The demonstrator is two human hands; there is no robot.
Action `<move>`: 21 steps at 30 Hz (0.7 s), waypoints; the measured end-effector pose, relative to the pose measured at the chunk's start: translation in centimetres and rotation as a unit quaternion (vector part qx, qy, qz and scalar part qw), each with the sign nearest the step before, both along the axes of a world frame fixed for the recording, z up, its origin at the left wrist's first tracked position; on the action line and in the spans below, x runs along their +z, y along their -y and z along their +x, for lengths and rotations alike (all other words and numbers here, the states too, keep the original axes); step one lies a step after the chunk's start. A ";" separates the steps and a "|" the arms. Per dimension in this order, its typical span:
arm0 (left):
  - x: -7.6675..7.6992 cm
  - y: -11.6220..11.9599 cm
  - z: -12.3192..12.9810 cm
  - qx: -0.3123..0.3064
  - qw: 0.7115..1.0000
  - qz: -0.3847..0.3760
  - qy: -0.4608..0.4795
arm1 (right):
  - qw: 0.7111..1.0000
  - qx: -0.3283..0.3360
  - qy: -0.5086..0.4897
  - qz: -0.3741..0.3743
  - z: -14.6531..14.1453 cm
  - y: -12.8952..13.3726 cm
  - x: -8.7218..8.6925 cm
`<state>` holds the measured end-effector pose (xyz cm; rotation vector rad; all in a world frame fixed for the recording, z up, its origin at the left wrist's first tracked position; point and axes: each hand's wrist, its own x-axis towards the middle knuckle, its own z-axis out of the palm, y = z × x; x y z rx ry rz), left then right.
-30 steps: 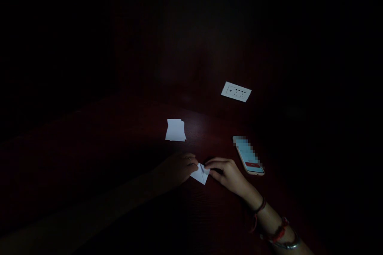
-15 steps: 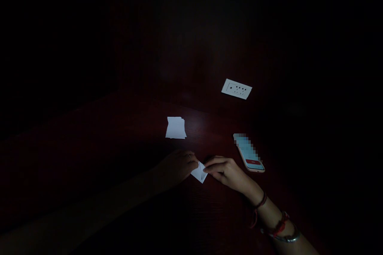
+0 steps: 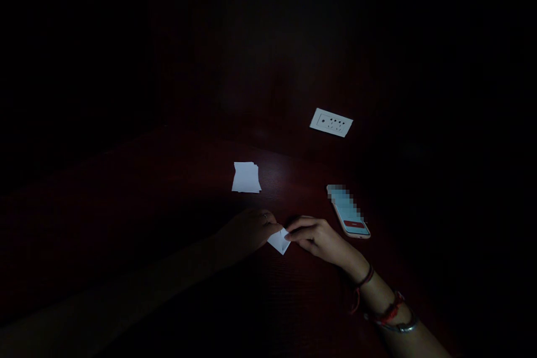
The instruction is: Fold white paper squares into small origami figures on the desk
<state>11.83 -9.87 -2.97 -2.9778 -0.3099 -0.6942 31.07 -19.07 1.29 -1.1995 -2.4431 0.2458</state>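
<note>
Because the folded paper is small, I secure it with both hands at the table, presumably for steadiness: left hand closed on its left side, right hand pinching its right edge. The paper stack lies beyond, likely leaving working room.

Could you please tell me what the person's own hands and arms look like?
The left hand wears a ring. Up the arm from the right hand are a dark reddish cord, a red bracelet and a silvery bangle. No sleeves show.
</note>
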 end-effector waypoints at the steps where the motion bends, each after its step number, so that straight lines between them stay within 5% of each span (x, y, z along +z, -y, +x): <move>1: -0.2 -0.1 0.1 0.006 1.000 0.003 0.002 | 1.000 0.000 0.002 0.001 0.0 0.0 0.0; 21: 0.1 0.8 -0.2 0.022 1.000 0.018 0.011 | 0.999 0.000 0.051 -0.006 -0.1 0.1 0.4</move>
